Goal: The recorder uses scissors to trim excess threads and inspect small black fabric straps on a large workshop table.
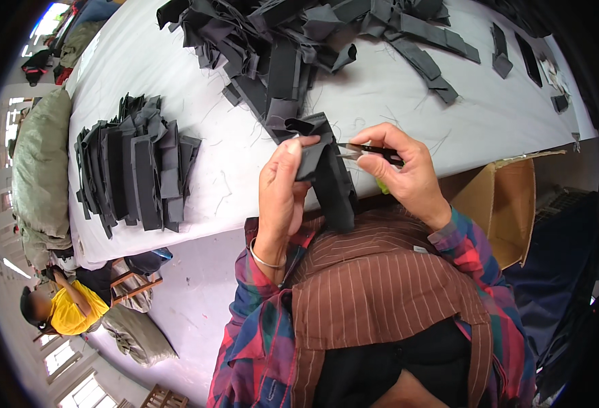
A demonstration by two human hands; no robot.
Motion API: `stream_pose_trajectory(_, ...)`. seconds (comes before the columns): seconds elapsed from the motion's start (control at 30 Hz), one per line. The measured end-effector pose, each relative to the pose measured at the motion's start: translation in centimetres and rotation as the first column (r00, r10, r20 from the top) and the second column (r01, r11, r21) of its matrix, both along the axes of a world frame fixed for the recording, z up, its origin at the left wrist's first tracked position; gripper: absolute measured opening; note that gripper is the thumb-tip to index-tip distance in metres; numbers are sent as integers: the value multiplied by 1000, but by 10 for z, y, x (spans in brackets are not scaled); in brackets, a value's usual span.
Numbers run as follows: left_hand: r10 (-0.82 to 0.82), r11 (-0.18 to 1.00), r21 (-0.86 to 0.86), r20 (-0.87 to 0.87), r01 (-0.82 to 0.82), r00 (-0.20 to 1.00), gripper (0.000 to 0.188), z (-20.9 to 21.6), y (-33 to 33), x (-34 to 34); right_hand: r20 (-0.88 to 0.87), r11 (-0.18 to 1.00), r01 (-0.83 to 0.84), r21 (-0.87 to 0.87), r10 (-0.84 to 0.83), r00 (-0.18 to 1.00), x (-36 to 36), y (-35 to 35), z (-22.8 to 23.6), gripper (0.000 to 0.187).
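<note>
My left hand (282, 187) is closed on a dark grey fabric piece (332, 187), gripping it near its upper left end while the rest hangs down over the table's edge. My right hand (401, 170) holds small thread snips (375, 152) with black handles, their metal blades pointing left at the cloth's edge. A bit of yellow-green shows beneath the right palm; what it is I cannot make out. Beyond my hands, a loose heap of similar dark fabric pieces (282, 68) reaches almost to the held one. To the left stands a neater row of stacked fabric pieces (136, 166).
Loose threads lie on the white-covered table (228, 166). At the right, below the table edge, is an open cardboard box (510, 211). A dark flat object (528, 60) lies at the far right. Large grey-green bundles (41, 163) and a person in yellow (75, 309) are at the left.
</note>
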State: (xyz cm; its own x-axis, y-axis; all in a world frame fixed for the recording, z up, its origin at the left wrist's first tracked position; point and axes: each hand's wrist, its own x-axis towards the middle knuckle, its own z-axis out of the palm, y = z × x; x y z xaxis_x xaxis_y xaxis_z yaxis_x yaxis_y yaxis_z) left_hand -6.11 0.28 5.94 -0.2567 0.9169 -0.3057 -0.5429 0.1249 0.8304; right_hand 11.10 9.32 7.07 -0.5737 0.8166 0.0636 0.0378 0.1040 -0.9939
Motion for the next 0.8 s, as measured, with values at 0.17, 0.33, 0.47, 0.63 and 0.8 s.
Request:
stream_pose_trajectory(0.17,-12,998,-57,152,21,988,44,4,6,6,52,985,-8,170,-1,999,-1,-3,-5,19)
stream_pose_trajectory(0.33,-29,999,-34,-73,26,997,38,-9,-1,6,99,962,24,270,-53,994,-3,1,-1,18)
stream_pose_trajectory(0.47,-74,997,-42,-162,68,984,40,-10,-3,8,183,804,0,594,-136,974,-8,8,-3,16)
stream_pose_trajectory(0.63,-68,994,-98,-240,46,968,51,-10,-5,13,212,705,-18,709,-189,959,-16,15,-7,15)
stream_pose_trajectory(0.8,-22,996,-91,-376,-14,926,52,-17,-6,15,197,672,-1,741,-216,956,-19,19,-9,14)
